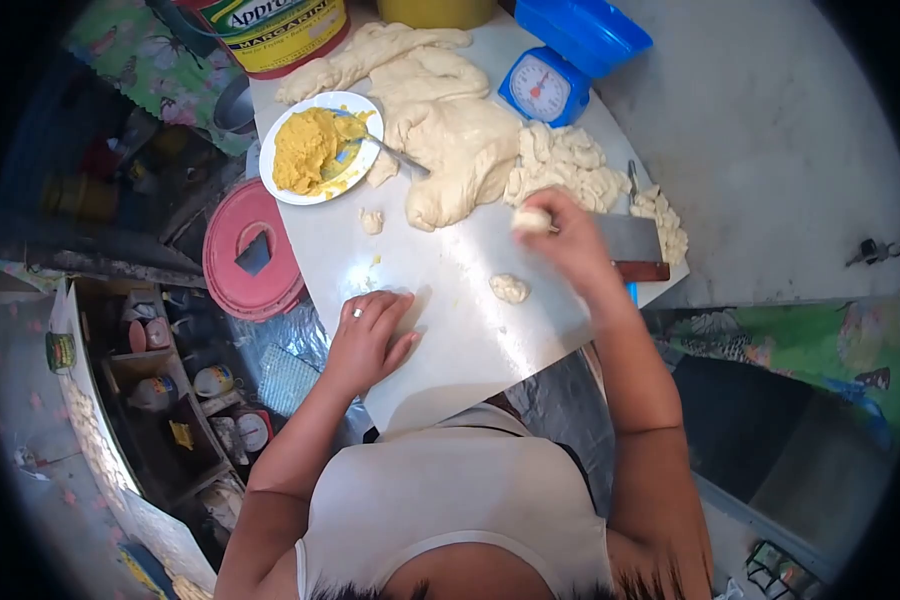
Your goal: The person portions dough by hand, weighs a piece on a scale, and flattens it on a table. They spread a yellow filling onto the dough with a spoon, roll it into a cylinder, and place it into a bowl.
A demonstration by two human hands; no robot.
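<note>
My right hand (572,245) is closed on a small lump of dough (532,219), held above the table (440,330). My left hand (372,335) lies on the tabletop by the near left edge, fingers stretched out and thumb apart, holding nothing. Between the hands sits a small dough piece (509,289), with a smaller dough scrap (371,221) farther left. A large mass of dough (460,140) spreads across the far side, and a heap of cut dough pieces (565,165) adjoins it. Behind my right wrist lies a wide blade (632,238) with a brown handle (642,271).
A white plate (270,180) holds yellow spread (308,150) and a spoon (400,157). Farther back stand a margarine tub (280,35) and a blue scale (542,88) with a blue pan (590,35). A red lid (225,245) is beside the table's left edge; more dough pieces (660,220) lie right.
</note>
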